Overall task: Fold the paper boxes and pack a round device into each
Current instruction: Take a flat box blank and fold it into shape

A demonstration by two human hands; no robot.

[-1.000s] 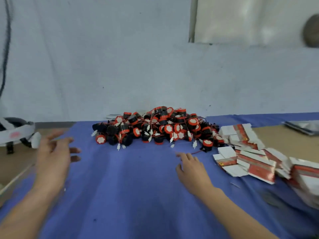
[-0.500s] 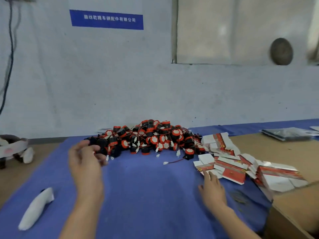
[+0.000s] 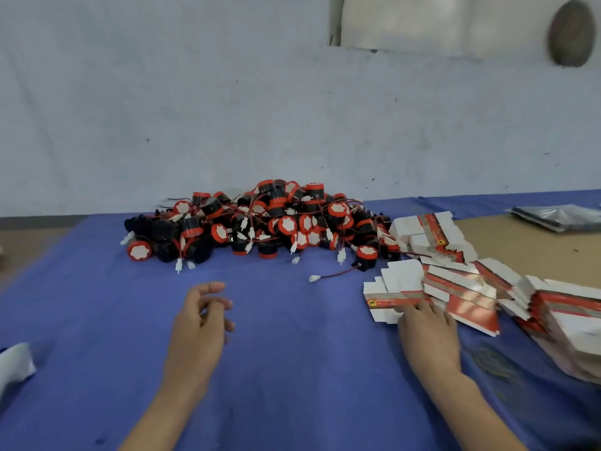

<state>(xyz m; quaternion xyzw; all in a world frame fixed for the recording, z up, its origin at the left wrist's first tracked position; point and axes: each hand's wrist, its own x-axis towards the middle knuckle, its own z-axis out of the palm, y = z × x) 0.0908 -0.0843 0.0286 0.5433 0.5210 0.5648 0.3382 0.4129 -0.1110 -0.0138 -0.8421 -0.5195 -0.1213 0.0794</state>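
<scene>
Head cam: barely started tbh. Right hand flat-fingered on nearest flat box, left hand loosely curled, empty. Device pile untouched, zero folded boxes.

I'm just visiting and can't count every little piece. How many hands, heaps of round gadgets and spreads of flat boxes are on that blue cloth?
Hands: 2, the left hand and the right hand
Device heap: 1
Spread of flat boxes: 1
Total: 4
</scene>
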